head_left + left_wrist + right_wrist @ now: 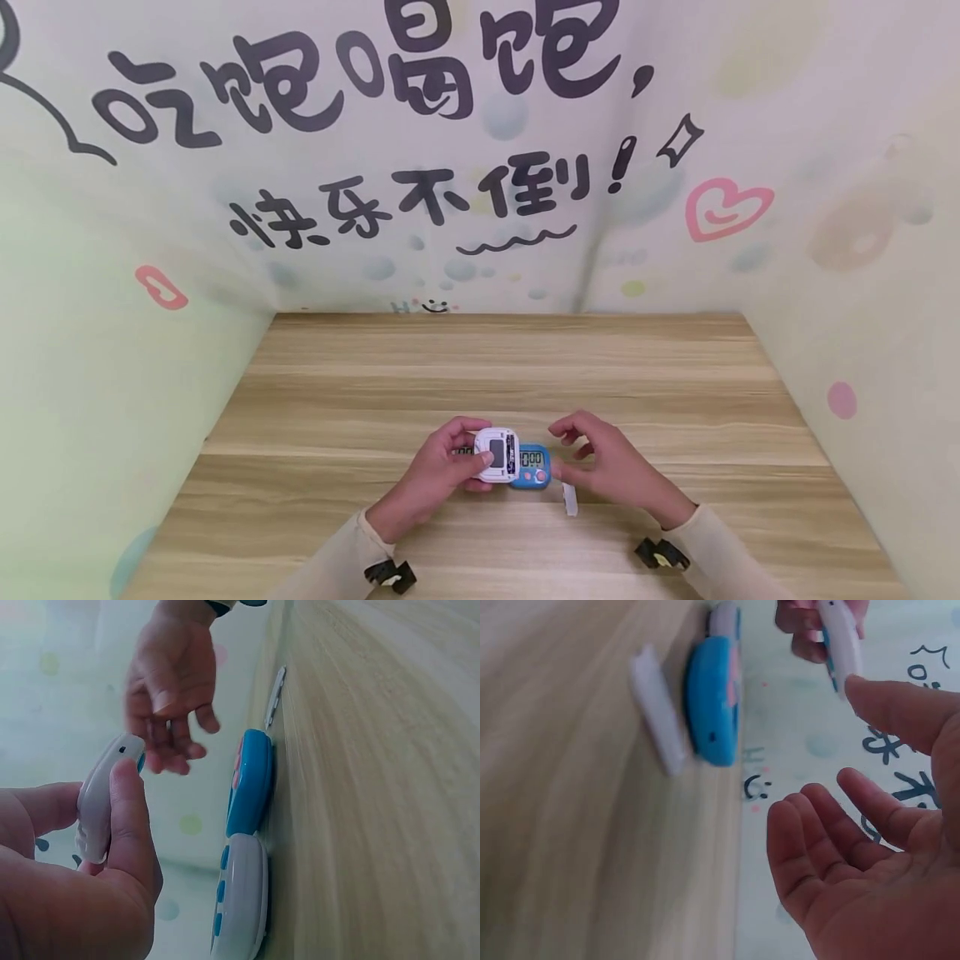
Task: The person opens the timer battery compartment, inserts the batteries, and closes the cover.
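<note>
My left hand (438, 471) pinches a white digital timer (491, 442) between thumb and fingers, its back facing up. Along one side of that back runs an uncovered slot with a dark battery (512, 454) in it. Below it on the table lies a blue timer (253, 784) with pink buttons, partly covered in the head view. Beside the blue one is a second white timer (244, 896) with blue buttons, mostly hidden behind my left hand from above. My right hand (607, 462) holds nothing, its fingers loosely bent near the blue timer's right end.
A small white strip-shaped cover (570, 500) lies on the wooden table (525, 367), just below my right hand. Printed walls (360, 275) enclose the table at the back and both sides. Black straps (662, 553) sit on both wrists.
</note>
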The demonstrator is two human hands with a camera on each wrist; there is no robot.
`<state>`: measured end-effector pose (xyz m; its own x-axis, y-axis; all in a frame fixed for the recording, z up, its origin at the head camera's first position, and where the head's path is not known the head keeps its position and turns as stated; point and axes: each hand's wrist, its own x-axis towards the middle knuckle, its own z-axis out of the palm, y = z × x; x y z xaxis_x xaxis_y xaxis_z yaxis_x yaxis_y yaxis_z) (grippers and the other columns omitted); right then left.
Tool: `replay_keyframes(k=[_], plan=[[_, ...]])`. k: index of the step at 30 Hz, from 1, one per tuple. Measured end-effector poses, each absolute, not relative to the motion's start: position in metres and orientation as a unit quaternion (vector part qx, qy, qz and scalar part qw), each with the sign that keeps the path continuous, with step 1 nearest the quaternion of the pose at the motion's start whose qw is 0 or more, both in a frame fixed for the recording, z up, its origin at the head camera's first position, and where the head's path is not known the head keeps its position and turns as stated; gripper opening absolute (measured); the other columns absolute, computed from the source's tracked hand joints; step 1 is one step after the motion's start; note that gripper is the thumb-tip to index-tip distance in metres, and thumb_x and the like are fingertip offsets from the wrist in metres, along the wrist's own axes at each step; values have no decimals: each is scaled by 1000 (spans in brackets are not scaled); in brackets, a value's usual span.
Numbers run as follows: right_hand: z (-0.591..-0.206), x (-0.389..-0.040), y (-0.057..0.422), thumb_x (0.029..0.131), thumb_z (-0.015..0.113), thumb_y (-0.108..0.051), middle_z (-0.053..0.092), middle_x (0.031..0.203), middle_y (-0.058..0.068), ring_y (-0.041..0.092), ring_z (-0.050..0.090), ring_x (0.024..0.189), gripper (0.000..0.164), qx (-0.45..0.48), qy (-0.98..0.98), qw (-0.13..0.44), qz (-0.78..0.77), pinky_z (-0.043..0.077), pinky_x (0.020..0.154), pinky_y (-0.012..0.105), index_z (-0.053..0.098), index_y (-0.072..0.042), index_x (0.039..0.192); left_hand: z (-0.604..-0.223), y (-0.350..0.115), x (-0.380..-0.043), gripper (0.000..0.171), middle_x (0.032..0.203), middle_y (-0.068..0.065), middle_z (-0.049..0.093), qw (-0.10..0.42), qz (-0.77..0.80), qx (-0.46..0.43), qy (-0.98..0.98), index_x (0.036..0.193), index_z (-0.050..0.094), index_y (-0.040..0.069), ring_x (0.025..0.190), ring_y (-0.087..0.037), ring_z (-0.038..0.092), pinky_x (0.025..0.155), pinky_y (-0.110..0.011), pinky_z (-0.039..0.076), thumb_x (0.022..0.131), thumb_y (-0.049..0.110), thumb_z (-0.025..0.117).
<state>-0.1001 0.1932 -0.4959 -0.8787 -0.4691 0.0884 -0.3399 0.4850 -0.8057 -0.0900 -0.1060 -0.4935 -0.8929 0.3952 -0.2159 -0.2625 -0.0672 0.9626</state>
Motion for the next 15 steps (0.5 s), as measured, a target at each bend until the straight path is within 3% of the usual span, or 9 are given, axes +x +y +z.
replay_keyframes(k=[5, 15], plan=[[-505, -93, 205, 86, 90, -24, 68, 120, 7, 25, 62, 104, 54, -232, 878, 86, -410, 62, 81, 28, 65, -6, 130, -492, -109, -90, 57, 116, -14, 64, 223, 728, 43, 646, 148, 49, -3, 91, -22, 73, 77, -37, 70, 96, 3, 73], [-511, -85, 211, 79, 94, -44, 67, 117, -8, 13, 62, 110, 60, -220, 908, 128, -333, 59, 102, 42, 68, -16, 125, -493, -112, -89, 54, 113, -12, 64, 220, 726, 36, 650, 145, 52, 0, 91, -22, 73, 76, -35, 70, 95, 2, 74]])
